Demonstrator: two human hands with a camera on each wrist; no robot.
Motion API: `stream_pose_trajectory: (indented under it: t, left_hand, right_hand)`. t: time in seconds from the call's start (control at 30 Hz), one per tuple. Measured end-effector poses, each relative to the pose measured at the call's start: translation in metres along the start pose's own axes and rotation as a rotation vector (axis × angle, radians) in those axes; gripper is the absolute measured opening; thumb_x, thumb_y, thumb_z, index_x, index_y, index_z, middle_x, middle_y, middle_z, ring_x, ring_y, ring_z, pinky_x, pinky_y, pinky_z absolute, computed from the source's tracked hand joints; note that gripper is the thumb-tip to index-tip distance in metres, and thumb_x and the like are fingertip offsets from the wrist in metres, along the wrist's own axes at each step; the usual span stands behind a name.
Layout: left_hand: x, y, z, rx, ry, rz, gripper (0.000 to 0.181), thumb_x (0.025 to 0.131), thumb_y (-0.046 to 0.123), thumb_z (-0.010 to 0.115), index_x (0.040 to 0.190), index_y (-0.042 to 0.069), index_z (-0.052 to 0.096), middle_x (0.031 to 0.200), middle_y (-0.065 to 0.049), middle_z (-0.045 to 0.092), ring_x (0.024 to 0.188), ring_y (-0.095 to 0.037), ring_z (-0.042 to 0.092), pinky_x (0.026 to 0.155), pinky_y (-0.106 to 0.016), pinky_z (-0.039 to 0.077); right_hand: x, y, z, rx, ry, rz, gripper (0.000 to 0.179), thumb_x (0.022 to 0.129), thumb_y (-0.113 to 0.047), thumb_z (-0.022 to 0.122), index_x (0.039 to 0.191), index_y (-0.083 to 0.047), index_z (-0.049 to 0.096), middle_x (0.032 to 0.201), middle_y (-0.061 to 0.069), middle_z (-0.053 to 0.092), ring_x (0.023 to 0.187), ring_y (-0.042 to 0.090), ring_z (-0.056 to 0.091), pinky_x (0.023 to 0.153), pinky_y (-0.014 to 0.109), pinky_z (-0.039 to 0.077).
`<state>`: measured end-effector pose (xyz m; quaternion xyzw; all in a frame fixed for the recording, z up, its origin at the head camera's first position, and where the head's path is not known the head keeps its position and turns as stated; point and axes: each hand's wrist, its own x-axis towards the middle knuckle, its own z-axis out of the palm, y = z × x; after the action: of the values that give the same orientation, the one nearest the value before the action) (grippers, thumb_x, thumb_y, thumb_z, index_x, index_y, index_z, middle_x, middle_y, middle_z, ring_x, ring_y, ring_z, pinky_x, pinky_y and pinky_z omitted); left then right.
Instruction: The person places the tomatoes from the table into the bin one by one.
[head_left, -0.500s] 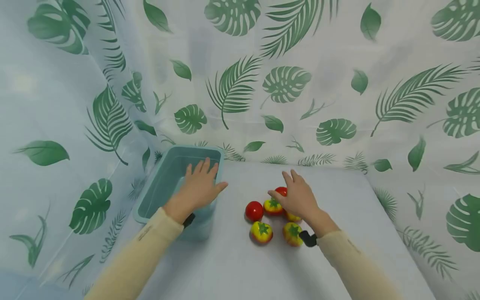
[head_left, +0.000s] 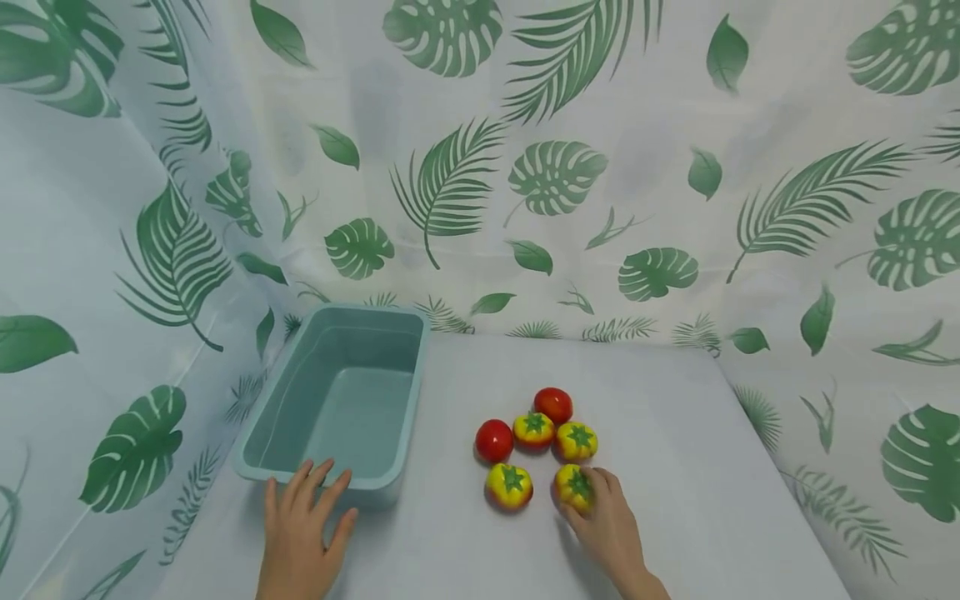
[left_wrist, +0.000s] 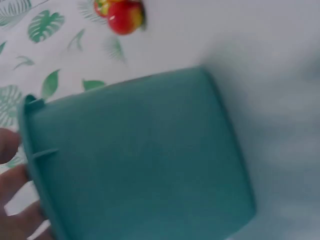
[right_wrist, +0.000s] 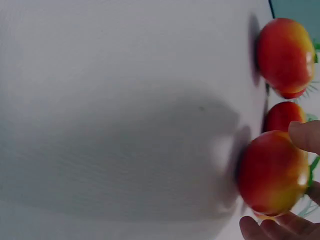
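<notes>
My right hand (head_left: pixel 611 529) is at the nearest right yellow-and-red tomato (head_left: pixel 574 488), thumb and fingers curled about its sides; it has a green star-shaped top. In the right wrist view the thumb (right_wrist: pixel 306 136) overlaps this tomato (right_wrist: pixel 272 172), with fingertips on its other side. My left hand (head_left: pixel 302 533), fingers spread, is at the near rim of a blue-green plastic bin (head_left: pixel 414 398). The left wrist view has its fingers (left_wrist: pixel 12 182) right beside the rim, and the bin's outer wall (left_wrist: pixel 140 160) fills the middle.
Beside the held tomato lies another yellow-and-red one (head_left: pixel 509 487). Behind them sit two more with green tops (head_left: pixel 533 431) and two red tomatoes, one left (head_left: pixel 494 441) and one at the back (head_left: pixel 553 406). A leaf-patterned curtain (head_left: pixel 660 200) hangs behind the white table (head_left: pixel 675 433).
My left hand has come back from over the bin to its near rim. The right hand has moved down and nearer, from above the group onto the near right tomato. The view has shifted slightly.
</notes>
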<state>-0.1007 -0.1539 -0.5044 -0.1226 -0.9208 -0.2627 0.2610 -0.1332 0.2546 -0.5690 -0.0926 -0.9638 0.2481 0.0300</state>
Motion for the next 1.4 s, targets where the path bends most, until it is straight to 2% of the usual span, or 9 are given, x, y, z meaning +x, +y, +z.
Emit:
stream_pose_trajectory:
  t: [0.17,0.37,0.63,0.8,0.87,0.9,1.0,1.17,1.4]
  left_hand:
    - [-0.011,-0.003,0.014,-0.051,0.182,0.001,0.034,0.097,0.034,0.057,0.114,0.009,0.071,0.121,-0.016,0.062,0.120,-0.045,0.048,0.102,-0.078,0.012]
    - [-0.016,-0.006,0.018,-0.076,0.279,0.011,0.046,0.101,0.044,0.044,0.110,0.008,0.072,0.115,-0.017,0.064,0.116,-0.045,0.050,0.103,-0.077,0.010]
    - [-0.015,-0.011,0.017,-0.063,0.246,-0.007,0.050,0.101,0.047,0.040,0.112,0.009,0.071,0.118,-0.015,0.063,0.120,-0.042,0.048,0.105,-0.075,0.008]
    - [-0.011,-0.014,0.016,-0.078,0.218,-0.012,0.028,0.090,0.024,0.063,0.114,0.010,0.070,0.120,-0.013,0.063,0.124,-0.041,0.046,0.107,-0.073,0.007]
    - [-0.010,-0.015,0.016,-0.077,0.199,-0.022,0.032,0.084,0.016,0.066,0.115,0.011,0.070,0.121,-0.012,0.062,0.126,-0.040,0.045,0.108,-0.072,0.008]
    - [-0.010,-0.015,0.016,-0.079,0.196,-0.022,0.031,0.085,0.018,0.065,0.115,0.012,0.070,0.121,-0.012,0.062,0.126,-0.039,0.045,0.108,-0.072,0.008]
    - [-0.008,-0.015,0.016,-0.082,0.191,-0.020,0.030,0.093,0.028,0.058,0.116,0.012,0.070,0.122,-0.011,0.062,0.127,-0.039,0.045,0.106,-0.073,0.009]
    - [-0.007,-0.015,0.016,-0.093,0.175,-0.014,0.047,0.100,0.046,0.041,0.117,0.013,0.070,0.123,-0.011,0.062,0.128,-0.038,0.045,0.106,-0.074,0.009]
    - [-0.006,-0.017,0.016,-0.133,0.145,-0.013,0.034,0.087,0.021,0.066,0.120,0.013,0.069,0.124,-0.010,0.061,0.129,-0.038,0.044,0.105,-0.076,0.008]
  right_hand:
    - [0.000,0.000,0.009,0.076,-0.013,0.058,0.075,0.079,-0.020,0.078,0.139,-0.002,0.038,0.138,0.023,0.044,0.125,0.040,0.049,0.100,0.057,0.041]
    - [0.009,-0.013,-0.001,0.114,0.042,0.014,0.077,0.078,-0.023,0.079,0.139,-0.002,0.038,0.133,0.022,0.038,0.118,0.043,0.052,0.096,0.058,0.045]
    - [0.041,-0.061,-0.032,0.215,0.154,-0.157,0.071,0.080,-0.025,0.079,0.137,-0.004,0.041,0.131,0.019,0.042,0.113,0.035,0.052,0.095,0.054,0.048]
    - [0.064,-0.113,-0.048,0.296,0.169,-0.279,0.069,0.079,-0.026,0.079,0.136,-0.006,0.043,0.128,0.016,0.045,0.107,0.030,0.053,0.089,0.050,0.051]
    - [0.072,-0.136,-0.051,0.330,0.153,-0.318,0.068,0.079,-0.026,0.079,0.135,-0.007,0.044,0.127,0.015,0.046,0.106,0.030,0.053,0.087,0.048,0.052]
    - [0.074,-0.147,-0.051,0.347,0.135,-0.337,0.068,0.080,-0.028,0.078,0.136,-0.008,0.045,0.127,0.014,0.046,0.106,0.029,0.053,0.087,0.047,0.052]
    - [0.082,-0.179,-0.049,0.389,0.083,-0.387,0.066,0.081,-0.030,0.077,0.137,-0.013,0.047,0.127,0.011,0.046,0.107,0.027,0.052,0.085,0.044,0.054]
    - [0.091,-0.222,-0.036,0.404,0.020,-0.462,0.064,0.080,-0.031,0.077,0.138,-0.020,0.050,0.126,0.007,0.046,0.109,0.024,0.052,0.083,0.041,0.056]
    - [0.095,-0.261,-0.013,0.393,-0.037,-0.530,0.061,0.080,-0.033,0.077,0.134,-0.017,0.053,0.125,0.009,0.048,0.104,0.024,0.054,0.082,0.038,0.055]
